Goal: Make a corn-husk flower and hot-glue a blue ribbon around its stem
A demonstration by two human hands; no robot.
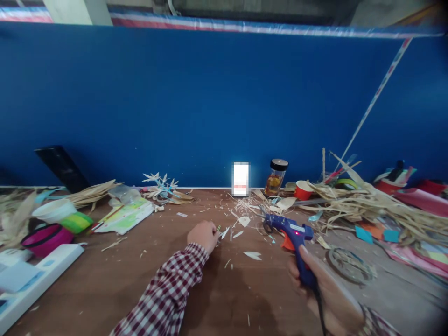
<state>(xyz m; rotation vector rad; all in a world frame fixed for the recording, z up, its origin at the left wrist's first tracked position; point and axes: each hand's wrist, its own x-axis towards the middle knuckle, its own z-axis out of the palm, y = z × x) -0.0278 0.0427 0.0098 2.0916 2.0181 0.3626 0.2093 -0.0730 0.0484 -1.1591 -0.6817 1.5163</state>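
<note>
On the brown tabletop, pale leaf-shaped scraps lie scattered between the 2 hands. The right hand is wrapped round the grip of a blue glue gun; the left hand has its fingers closed on a thin greenish piece. Beyond the gun are a black-lidded jar and a red cup, with dried strips heaped rightward. A white power strip lies far left. A blue partition spans the back.
</note>
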